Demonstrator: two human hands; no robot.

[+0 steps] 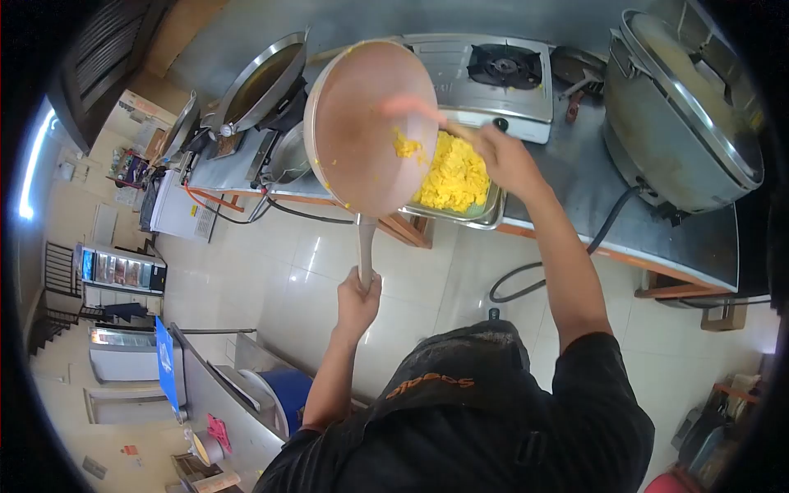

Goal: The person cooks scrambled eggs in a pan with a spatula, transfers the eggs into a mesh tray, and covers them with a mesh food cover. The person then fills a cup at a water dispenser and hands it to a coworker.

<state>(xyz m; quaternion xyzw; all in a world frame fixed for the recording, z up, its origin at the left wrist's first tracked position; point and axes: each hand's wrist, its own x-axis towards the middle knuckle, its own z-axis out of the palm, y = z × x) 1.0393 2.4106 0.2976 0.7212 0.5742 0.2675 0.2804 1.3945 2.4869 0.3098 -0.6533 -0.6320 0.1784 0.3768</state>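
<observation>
My left hand [359, 302] is wrapped round the handle of a deep, pale pinkish frying pan [349, 123]. The pan is lifted and tipped, its inside facing me and its right edge over a metal tray [491, 218]. Yellow scrambled egg [454, 174] is heaped in the tray, and a small clump of egg [405, 145] clings inside the pan. My right hand [501, 160] grips a spatula [415, 107], whose pinkish-orange head is blurred by motion in the pan. The tray's left part is hidden behind the pan.
Behind the tray stands a gas stove [505, 90] with a black burner. A large lidded cooker [674, 135] is on the counter at right, a wide pan of dark liquid [261, 86] at left. A black hose [526, 289] loops below the counter edge.
</observation>
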